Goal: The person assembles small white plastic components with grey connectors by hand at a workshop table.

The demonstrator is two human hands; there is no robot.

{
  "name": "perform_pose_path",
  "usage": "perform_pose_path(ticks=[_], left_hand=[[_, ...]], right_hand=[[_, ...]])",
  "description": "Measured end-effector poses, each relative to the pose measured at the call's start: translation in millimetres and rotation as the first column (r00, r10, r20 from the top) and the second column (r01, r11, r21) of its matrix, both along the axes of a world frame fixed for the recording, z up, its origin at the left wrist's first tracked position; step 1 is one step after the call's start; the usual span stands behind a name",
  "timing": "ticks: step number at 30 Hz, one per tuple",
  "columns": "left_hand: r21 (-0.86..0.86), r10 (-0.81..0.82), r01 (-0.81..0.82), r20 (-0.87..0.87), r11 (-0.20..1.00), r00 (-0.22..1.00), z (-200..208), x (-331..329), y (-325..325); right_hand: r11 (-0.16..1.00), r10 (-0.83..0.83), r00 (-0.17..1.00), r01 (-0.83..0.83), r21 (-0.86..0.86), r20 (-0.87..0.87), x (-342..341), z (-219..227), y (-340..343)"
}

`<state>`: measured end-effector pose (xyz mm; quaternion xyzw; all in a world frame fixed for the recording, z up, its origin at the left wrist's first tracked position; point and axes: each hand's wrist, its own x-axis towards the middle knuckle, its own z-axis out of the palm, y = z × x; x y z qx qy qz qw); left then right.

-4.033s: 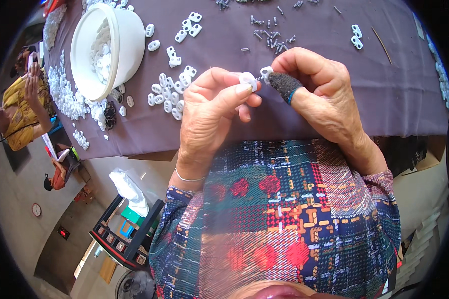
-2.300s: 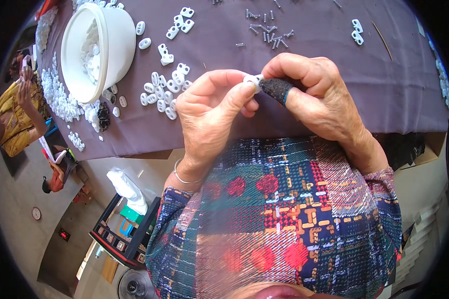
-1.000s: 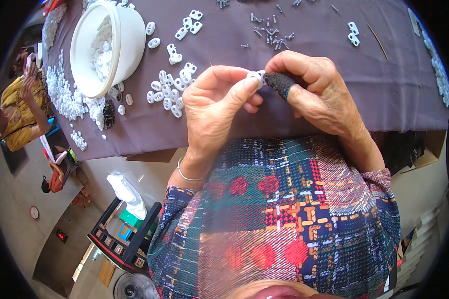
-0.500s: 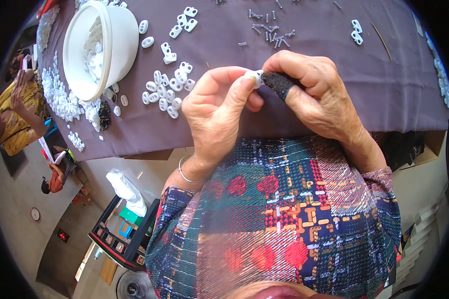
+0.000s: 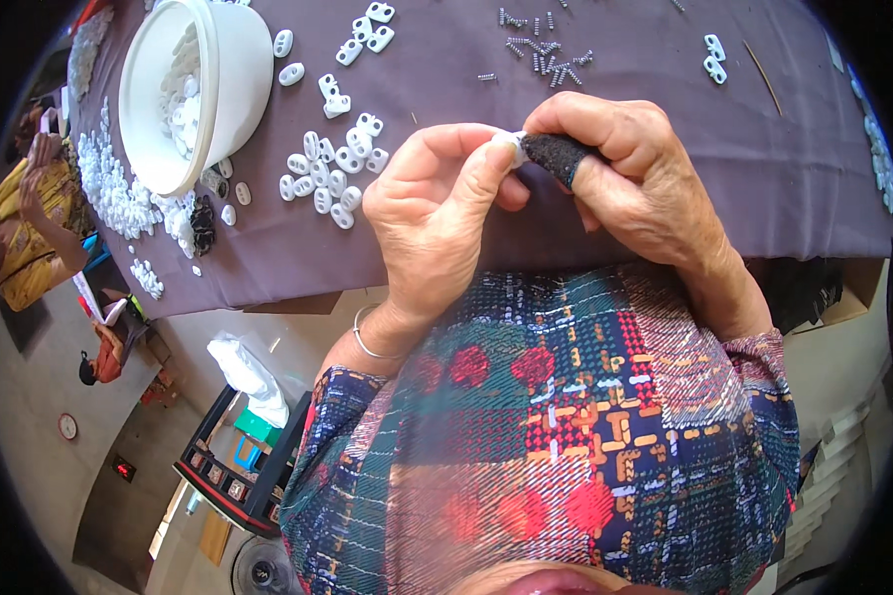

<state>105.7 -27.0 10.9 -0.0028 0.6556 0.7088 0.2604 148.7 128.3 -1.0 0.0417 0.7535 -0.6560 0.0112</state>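
Observation:
Over the near part of the cloth, my left hand [image 5: 429,213] pinches a small white plastic cord lock [image 5: 518,147] between thumb and forefinger. My right hand [image 5: 650,193] meets it from the other side, and its thumb in a black finger cover [image 5: 556,159] presses against the piece. Fingers hide most of the cord lock, and whether a spring is in it cannot be seen. To the left of my left hand lies a cluster of white two-holed cord locks [image 5: 336,182]. Small metal springs [image 5: 546,59] are scattered beyond my hands.
A white tub [image 5: 243,84] tilts on the purple-grey cloth [image 5: 605,248], with white pieces inside. Many small white parts [image 5: 109,183] are heaped left of it. Two joined-looking cord locks [image 5: 714,59] and a thin stick [image 5: 761,74] lie at right. Two other people are at far left.
My right thumb and hand have shifted slightly around the cord lock, covering more of it. Both hands stay together at the same place, and the view has moved a little.

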Motion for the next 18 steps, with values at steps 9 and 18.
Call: perform_pose_path(ticks=[9, 18], left_hand=[[-0.015, -0.014, 0.013, -0.032, 1.0, 0.999, -2.4, 1.1, -2.0], [0.035, -0.004, 0.004, -0.003, 0.999, 1.0, -2.3, -3.8, -2.8]], right_hand=[[1.0, 0.031, 0.999, -0.031, -0.006, -0.01, -1.3, -1.2, -1.3], [0.995, 0.047, 0.993, -0.037, -0.092, 0.106, -2.4, 2.8, -0.5]])
